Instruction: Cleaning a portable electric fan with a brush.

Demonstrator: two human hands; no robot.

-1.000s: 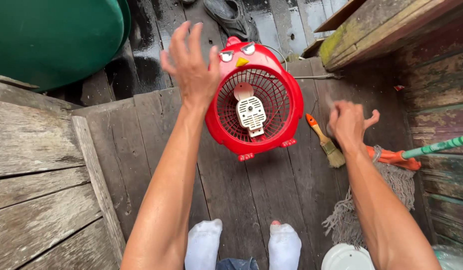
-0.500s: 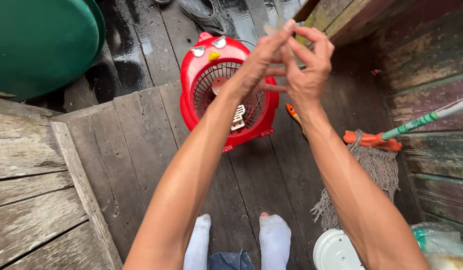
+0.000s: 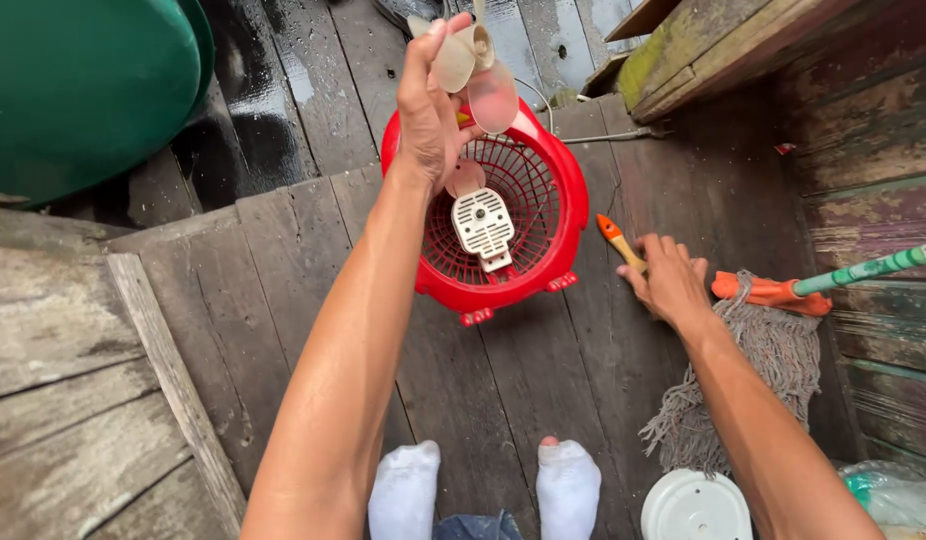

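Blade [image 3: 475, 72] already off fan [image 3: 503, 215], pinched in left hand [image 3: 428, 110]. Right hand [image 3: 668, 280] fingers closing on brush [image 3: 620, 240]; cleaning, refitting left.

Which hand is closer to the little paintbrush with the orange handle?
The right hand. It rests on the paintbrush, covering its bristle end on the wooden floor. The left hand is raised apart from it, above the red fan, holding a clear fan blade.
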